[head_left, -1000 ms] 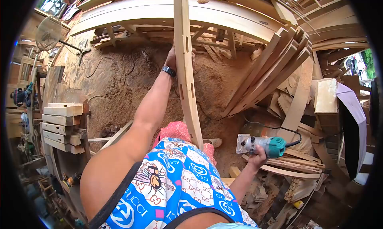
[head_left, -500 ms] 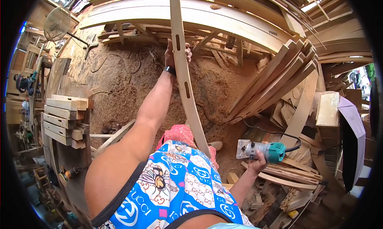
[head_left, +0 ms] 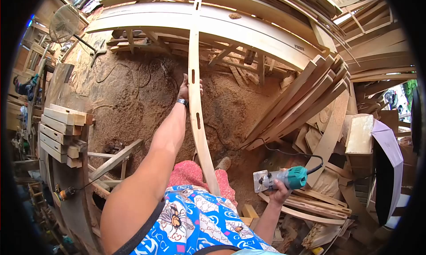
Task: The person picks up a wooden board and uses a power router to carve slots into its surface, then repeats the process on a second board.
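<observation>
Floor (head_left: 133, 117) sawdusty; L hand (head_left: 184, 90) grips curved slat (head_left: 194, 99) mid-length, slat crossing surface's (head_left: 133, 20) near edge in view. R hand (head_left: 279, 192) grips router (head_left: 295, 178). Best: slat steady, router level, cord (head_left: 293, 153) clear.

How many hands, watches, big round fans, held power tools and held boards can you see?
Hands, left hand and right hand: 2
Watch: 1
Round fan: 1
Held power tool: 1
Held curved board: 1
Total: 6
</observation>
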Available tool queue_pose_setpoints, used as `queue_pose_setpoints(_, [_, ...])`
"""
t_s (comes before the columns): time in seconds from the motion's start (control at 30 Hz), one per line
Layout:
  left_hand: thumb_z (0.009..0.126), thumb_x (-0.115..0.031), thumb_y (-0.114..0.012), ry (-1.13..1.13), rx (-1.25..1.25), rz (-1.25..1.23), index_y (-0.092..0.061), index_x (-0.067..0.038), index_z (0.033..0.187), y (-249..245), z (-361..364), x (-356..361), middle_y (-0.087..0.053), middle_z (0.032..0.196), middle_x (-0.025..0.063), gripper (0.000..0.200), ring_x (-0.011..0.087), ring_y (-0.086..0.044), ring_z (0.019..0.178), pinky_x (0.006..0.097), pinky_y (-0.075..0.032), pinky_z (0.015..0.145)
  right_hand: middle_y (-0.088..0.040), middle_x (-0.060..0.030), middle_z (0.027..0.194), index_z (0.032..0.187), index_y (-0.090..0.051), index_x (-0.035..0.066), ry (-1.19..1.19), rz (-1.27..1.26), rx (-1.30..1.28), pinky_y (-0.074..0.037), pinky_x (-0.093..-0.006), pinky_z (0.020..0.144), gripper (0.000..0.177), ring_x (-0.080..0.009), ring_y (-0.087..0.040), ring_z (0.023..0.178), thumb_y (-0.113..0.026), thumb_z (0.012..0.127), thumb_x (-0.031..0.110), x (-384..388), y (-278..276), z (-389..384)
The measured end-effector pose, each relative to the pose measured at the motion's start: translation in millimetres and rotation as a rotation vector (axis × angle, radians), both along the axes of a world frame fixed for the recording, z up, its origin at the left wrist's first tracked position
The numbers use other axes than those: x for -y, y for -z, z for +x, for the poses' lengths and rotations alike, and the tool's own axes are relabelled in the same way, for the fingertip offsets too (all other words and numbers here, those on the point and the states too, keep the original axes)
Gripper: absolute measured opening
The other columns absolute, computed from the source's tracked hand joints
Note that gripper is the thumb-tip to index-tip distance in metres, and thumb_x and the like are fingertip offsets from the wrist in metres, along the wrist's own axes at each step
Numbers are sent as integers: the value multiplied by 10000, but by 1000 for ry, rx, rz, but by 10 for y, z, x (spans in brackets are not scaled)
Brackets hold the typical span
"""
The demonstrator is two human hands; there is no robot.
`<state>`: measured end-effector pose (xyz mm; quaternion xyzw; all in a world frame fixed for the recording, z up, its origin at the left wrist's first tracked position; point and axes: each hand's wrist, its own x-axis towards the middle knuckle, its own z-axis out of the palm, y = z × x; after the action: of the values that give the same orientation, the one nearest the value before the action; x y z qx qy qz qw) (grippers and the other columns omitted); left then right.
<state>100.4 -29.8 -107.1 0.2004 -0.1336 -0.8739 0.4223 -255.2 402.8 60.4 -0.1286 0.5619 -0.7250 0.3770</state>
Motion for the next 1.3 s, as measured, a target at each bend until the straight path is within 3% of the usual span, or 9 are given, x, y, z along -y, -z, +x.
queue_pose_setpoints(0.23, [817,-892,-461,30,103,110,-609,-67,1251,299,-153,-1077,-685,898,42,944,238,-689,735,456,-591,730,-629,-68,1144,1259,-597,44,-125,-13,-117,-517,-368,939,680,-228,-636,996,-735,604,-73,457,248,-69])
queue_pose_setpoints(0.37, [763,-898,-539,57,-206,338,-597,-84,1228,140,-332,-2281,-678,963,71,939,272,-690,875,487,-587,823,-630,-60,1125,1274,-581,27,-228,-71,-4,-527,-371,943,690,-221,-643,1009,-741,622,-130,978,314,73])
queue_pose_setpoints(0.5, [811,-642,-765,52,181,336,-581,-55,1147,57,-484,-3479,-673,956,104,701,301,-700,921,508,-592,837,-638,-47,1124,1274,-593,22,-353,-197,-23,-528,-368,950,686,-208,-653,1008,-785,628,-110,1699,269,380])
queue_pose_setpoints(0.6, [848,-400,-808,28,576,114,-681,-13,1146,285,-502,-3532,-735,965,109,505,239,-718,884,399,-591,799,-660,-36,1147,1266,-626,30,-418,-268,-168,-514,-359,975,681,-192,-659,1040,-871,632,-6,2206,219,689])
queue_pose_setpoints(0.63, [855,-309,-784,-36,607,185,-713,-18,1025,164,-536,-3482,-735,901,95,344,222,-721,764,379,-601,726,-647,-55,1097,1287,-585,7,-501,-231,-122,-556,-343,879,685,-189,-665,963,-806,641,-47,2380,300,764])
queue_pose_setpoints(0.7, [860,-332,-754,-35,527,221,-615,-14,1039,-16,-448,-3394,-696,852,155,391,312,-727,748,473,-622,716,-680,-42,1015,1262,-598,6,-573,-230,-218,-558,-326,770,653,-177,-672,880,-813,647,-19,2703,356,945])
queue_pose_setpoints(0.83, [870,-367,-734,-100,473,249,-613,-9,1051,-335,-215,-3216,-705,825,144,420,279,-728,677,422,-635,659,-644,-33,966,1098,-635,48,-622,-217,-295,-577,-335,761,497,-174,-657,858,-778,626,-12,3120,34,1435])
queue_pose_setpoints(0.97, [850,-313,-763,-149,560,250,-531,-33,1157,-576,-141,-3179,-663,769,152,476,262,-675,602,411,-602,567,-655,-41,947,1076,-638,33,-696,-236,-172,-570,-330,730,474,-180,-664,809,-760,631,-75,3296,28,1733])
queue_pose_setpoints(1.3, [838,-331,-786,-100,492,263,-599,-24,1017,-776,-139,-3135,-681,758,123,402,242,-691,610,387,-607,584,-665,-29,956,1112,-654,35,-746,-360,-260,-555,-324,782,507,-180,-664,858,-776,627,-51,3536,-133,2161])
